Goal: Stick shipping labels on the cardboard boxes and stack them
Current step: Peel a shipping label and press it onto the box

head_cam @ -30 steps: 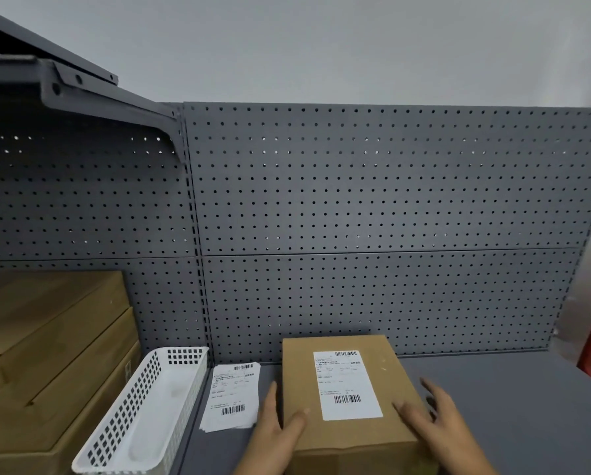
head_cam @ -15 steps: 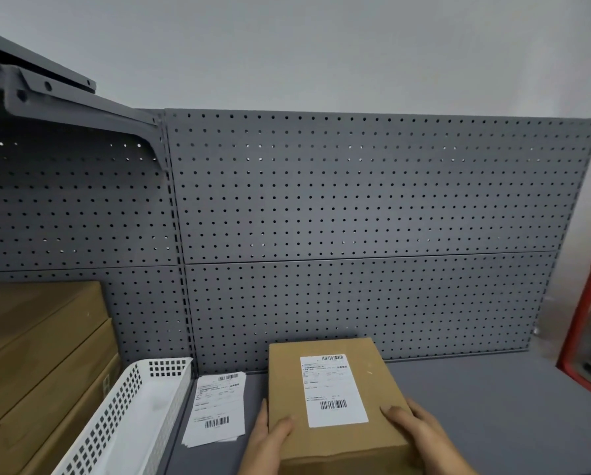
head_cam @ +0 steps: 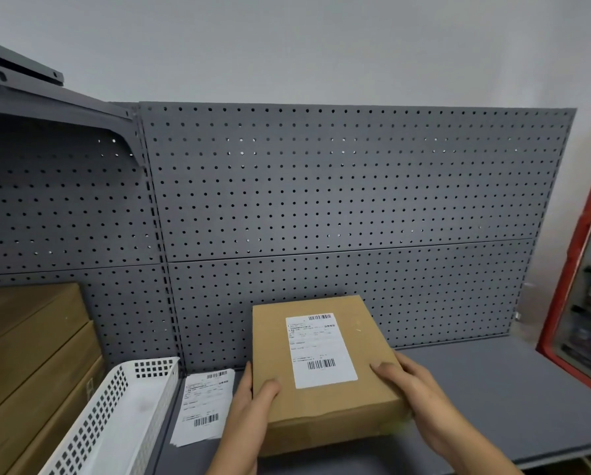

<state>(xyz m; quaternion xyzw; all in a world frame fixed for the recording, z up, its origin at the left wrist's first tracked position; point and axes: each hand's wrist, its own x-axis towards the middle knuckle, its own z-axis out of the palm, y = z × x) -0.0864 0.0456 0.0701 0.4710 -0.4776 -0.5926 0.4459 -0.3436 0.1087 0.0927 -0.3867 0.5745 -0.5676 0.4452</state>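
A brown rectangular cardboard box [head_cam: 270,344], already bearing a white printed shipping label [head_cam: 321,351] on its top face, is held near the front of the grey desk [head_cam: 492,389], at about six o'clock in the view. The left hand [head_cam: 249,416] is curled round the near left corner, with the thumb on top and the fingers along the side. The right hand [head_cam: 414,395] is wrapped over the right edge, with the fingers bent onto the top face. Whether the underside is clear of the desk cannot be told.

The step in hand is judged to be carrying the labelled box to a stack. An even grip on both sides is advised so that the box is carried level. Thumbs are best held off the label so that its corners are not lifted. The box should be set down square, with its edges aligned.

At nine o'clock of the box, just beside the left hand, a small pile of loose white shipping labels [head_cam: 204,406] lies flat. Further that way stand a white perforated plastic basket [head_cam: 115,416] and a stack of flat brown cardboard cartons [head_cam: 30,354]. At twelve o'clock the desk is closed off by a grey perforated metal back panel [head_cam: 321,200]. Open room is seen toward three o'clock, where bare desk runs to a red-framed cabinet [head_cam: 568,269]. The desk's front edge lies close at six o'clock, so overhang there should be avoided.
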